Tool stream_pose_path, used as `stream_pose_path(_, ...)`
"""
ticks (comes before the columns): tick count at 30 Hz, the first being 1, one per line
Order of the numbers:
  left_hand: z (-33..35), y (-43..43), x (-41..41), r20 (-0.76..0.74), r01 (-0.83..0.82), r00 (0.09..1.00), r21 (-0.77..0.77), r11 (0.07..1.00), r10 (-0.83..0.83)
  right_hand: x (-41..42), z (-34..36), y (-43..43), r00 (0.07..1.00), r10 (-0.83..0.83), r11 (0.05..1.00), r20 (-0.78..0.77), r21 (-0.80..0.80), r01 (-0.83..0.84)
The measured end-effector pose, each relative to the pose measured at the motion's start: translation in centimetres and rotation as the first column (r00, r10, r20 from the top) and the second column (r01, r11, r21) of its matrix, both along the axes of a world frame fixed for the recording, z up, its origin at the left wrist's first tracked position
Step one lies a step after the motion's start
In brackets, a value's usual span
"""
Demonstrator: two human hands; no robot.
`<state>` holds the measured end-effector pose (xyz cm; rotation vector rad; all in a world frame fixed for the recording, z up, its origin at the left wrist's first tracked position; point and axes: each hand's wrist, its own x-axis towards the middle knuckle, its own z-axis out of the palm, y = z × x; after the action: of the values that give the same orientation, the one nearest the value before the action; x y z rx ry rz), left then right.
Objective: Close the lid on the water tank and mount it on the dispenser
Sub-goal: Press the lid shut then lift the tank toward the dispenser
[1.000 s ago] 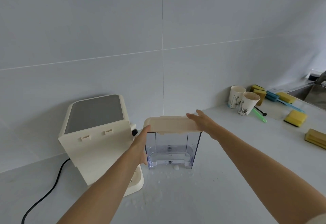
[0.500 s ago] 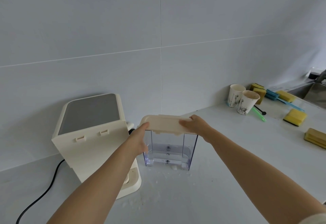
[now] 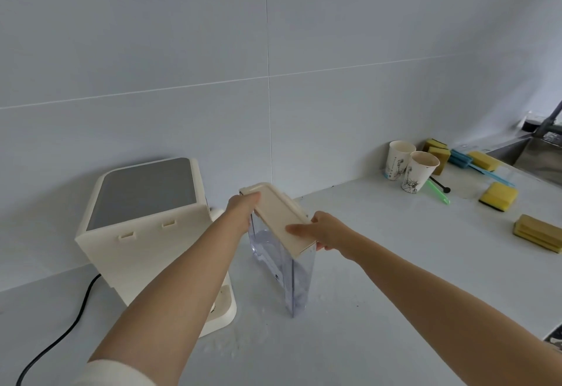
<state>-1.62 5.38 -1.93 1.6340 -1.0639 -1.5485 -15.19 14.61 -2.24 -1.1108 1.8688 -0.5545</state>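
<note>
The cream dispenser (image 3: 143,233) is seen at the left of the counter (image 3: 395,264), its back face bare, so mounting is judged not yet done. Just beside it the clear water tank (image 3: 286,270), lid (image 3: 281,218) seated, is gripped at its far end by the left hand (image 3: 243,209) and its near end by the right hand (image 3: 327,230). Next, the tank must be aligned with that back face.

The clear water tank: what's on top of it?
A cream lid, gripped at its ends by the left hand and right hand. The tank rim underneath is covered.

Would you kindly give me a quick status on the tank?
Left hand and right hand grip the lid ends. Water tank on counter, not yet on dispenser. Nothing between them.
</note>
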Motion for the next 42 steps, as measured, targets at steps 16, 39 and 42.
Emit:
stream_pose_path(16,1.3,1.5,-0.9,0.155,0.295,0.948,-0.109,0.949,-0.276,0.8,0.6,-0.4,0.999,0.045,0.999,-0.009,0.01,-0.044)
stream_pose_path(39,-1.7,8.6,-1.7,0.618,0.39,0.769,-0.248,0.887,-0.165,1.1,2.3,-7.3,0.724,0.489,0.834,-0.486,0.019,-0.551)
stream_pose_path(42,-1.4,8.5,-1.6,0.649,0.411,0.741,-0.232,0.882,-0.175,1.0,2.1,-7.5,0.695,0.491,0.829,-0.525,0.037,-0.558)
